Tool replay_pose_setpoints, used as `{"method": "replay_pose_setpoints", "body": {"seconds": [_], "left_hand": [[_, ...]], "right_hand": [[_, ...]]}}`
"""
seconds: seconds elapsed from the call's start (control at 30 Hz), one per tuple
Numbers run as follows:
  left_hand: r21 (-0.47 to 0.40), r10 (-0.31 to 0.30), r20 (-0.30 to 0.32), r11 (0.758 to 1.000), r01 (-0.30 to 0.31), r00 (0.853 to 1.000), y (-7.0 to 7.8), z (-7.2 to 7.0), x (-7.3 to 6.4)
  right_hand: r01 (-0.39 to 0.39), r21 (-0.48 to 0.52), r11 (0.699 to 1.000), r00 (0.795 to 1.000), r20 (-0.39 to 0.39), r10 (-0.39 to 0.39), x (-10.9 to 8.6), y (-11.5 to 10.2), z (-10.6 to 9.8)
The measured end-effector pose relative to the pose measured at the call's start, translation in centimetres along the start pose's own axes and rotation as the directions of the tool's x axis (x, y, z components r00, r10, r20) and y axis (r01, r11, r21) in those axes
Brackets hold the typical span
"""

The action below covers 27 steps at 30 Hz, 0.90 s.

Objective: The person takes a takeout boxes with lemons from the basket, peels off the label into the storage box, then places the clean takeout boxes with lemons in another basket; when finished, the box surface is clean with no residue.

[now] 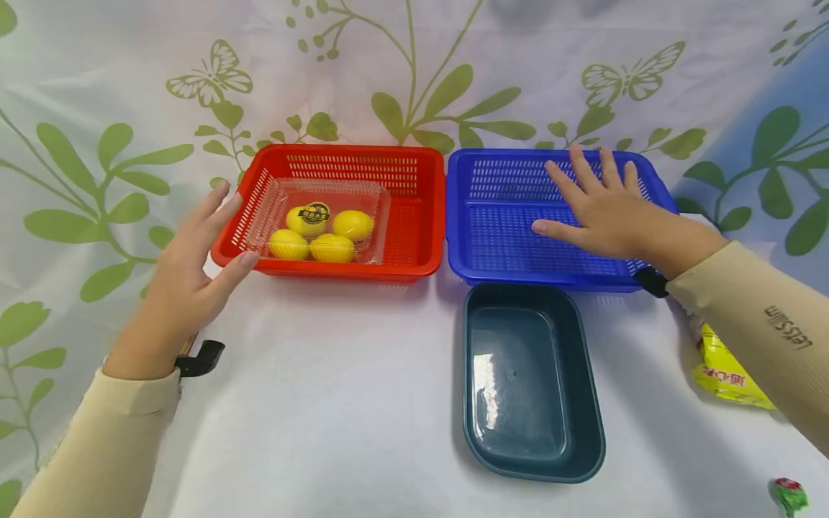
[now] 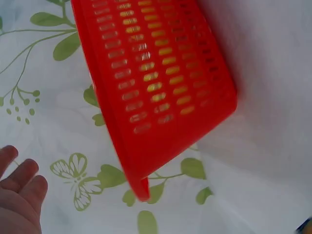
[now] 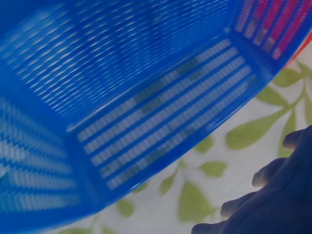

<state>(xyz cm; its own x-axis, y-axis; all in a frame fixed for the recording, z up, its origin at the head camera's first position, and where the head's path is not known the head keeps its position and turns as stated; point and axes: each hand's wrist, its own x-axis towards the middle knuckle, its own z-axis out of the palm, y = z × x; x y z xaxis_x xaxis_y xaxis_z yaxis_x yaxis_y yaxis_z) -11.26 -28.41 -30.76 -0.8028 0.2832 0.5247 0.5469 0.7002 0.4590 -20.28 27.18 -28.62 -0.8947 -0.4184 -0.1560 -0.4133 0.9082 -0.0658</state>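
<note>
In the head view my left hand is raised by the left end of a red plastic basket, fingers extended and nothing held. Inside that basket lies a clear plastic clamshell box with several yellow fruits, a dark label on its lid. My right hand spreads its fingers above a blue plastic basket, also holding nothing. The left wrist view has the red basket's slotted side and my left fingertips at lower left. In the right wrist view the blue basket's slotted wall shows beside my darkened right fingers.
A dark teal rectangular tub stands in front of the blue basket, close to its front edge. Partly behind my right forearm lies a yellow packet. A small red and green wrapped item sits at the lower right corner. Patterned cloth hangs behind.
</note>
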Motion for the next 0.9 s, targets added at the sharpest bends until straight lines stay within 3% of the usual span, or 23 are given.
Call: {"method": "replay_pose_setpoints", "body": {"seconds": [0.1,0.23,0.3,0.33,0.37,0.4,0.43,0.47,0.5,0.53,0.6,0.63,0.67,0.73,0.83,0.87,0.9], "left_hand": [[-0.039,-0.068,-0.092,0.997,0.065,0.993,0.5,1.1,-1.7],[-0.15,-0.138,-0.227,0.983,0.105,0.964,1.0,2.9,-4.0],[-0.295,-0.229,-0.27,0.944,0.145,0.935,1.4,3.8,-4.8],[-0.403,-0.299,-0.288,0.9,0.168,0.91,1.6,4.2,-4.9],[-0.516,-0.375,-0.301,0.837,0.181,0.877,1.7,4.7,-5.1],[-0.627,-0.46,-0.307,0.757,0.187,0.833,1.9,5.2,-5.2],[-0.728,-0.549,-0.301,0.66,0.184,0.78,2.0,5.7,-5.2],[-0.816,-0.637,-0.282,0.552,0.17,0.717,2.1,6.2,-5.3],[-0.877,-0.706,-0.265,0.46,0.141,0.657,2.0,6.6,-5.3],[-0.92,-0.759,-0.239,0.377,0.11,0.606,2.0,7.1,-5.2],[-0.959,-0.833,-0.171,0.264,0.106,0.526,1.6,7.9,-5.1],[-0.972,-0.859,-0.128,0.208,0.11,0.496,1.4,8.2,-5.0],[-0.983,-0.877,-0.08,0.147,0.107,0.473,1.1,8.5,-4.8],[-0.993,-0.893,0.013,0.043,0.113,0.45,0.5,8.9,-4.4],[-0.987,-0.881,0.157,-0.154,0.045,0.446,-0.4,9.1,-3.8],[-0.977,-0.873,0.195,-0.213,0.01,0.447,-0.7,9.1,-3.6],[-0.966,-0.865,0.221,-0.258,-0.022,0.45,-1.0,9.1,-3.4]], "right_hand": [[0.044,0.016,0.999,0.999,0.003,-0.044,1.0,-1.7,0.0],[0.105,0.027,0.994,0.994,0.014,-0.106,2.2,-4.1,-0.2],[0.132,0.024,0.991,0.991,0.021,-0.132,2.9,-5.3,-0.4],[0.141,0.023,0.99,0.99,0.025,-0.142,3.1,-5.8,-0.5],[0.148,0.021,0.989,0.988,0.031,-0.149,3.4,-6.3,-0.5],[0.156,0.023,0.987,0.987,0.038,-0.157,3.6,-6.8,-0.6],[0.163,0.026,0.986,0.986,0.042,-0.164,3.8,-7.4,-0.7],[0.173,0.033,0.984,0.984,0.041,-0.175,4.1,-7.9,-0.9],[0.182,0.047,0.982,0.982,0.04,-0.184,4.3,-8.5,-1.0],[0.195,0.057,0.979,0.98,0.034,-0.197,4.6,-9.1,-1.1],[0.222,0.082,0.972,0.974,0.016,-0.224,5.2,-10.4,-1.4],[0.237,0.092,0.967,0.971,0.006,-0.238,5.5,-11.1,-1.6],[0.25,0.1,0.963,0.968,-0.003,-0.251,5.8,-11.7,-1.7],[0.277,0.102,0.955,0.961,-0.011,-0.277,6.4,-13.1,-1.8],[0.303,0.112,0.946,0.952,-0.003,-0.305,7.4,-15.1,-1.8],[0.31,0.116,0.944,0.95,0.001,-0.312,7.8,-15.8,-1.7],[0.314,0.122,0.942,0.948,0.007,-0.317,8.2,-16.5,-1.6]]}}
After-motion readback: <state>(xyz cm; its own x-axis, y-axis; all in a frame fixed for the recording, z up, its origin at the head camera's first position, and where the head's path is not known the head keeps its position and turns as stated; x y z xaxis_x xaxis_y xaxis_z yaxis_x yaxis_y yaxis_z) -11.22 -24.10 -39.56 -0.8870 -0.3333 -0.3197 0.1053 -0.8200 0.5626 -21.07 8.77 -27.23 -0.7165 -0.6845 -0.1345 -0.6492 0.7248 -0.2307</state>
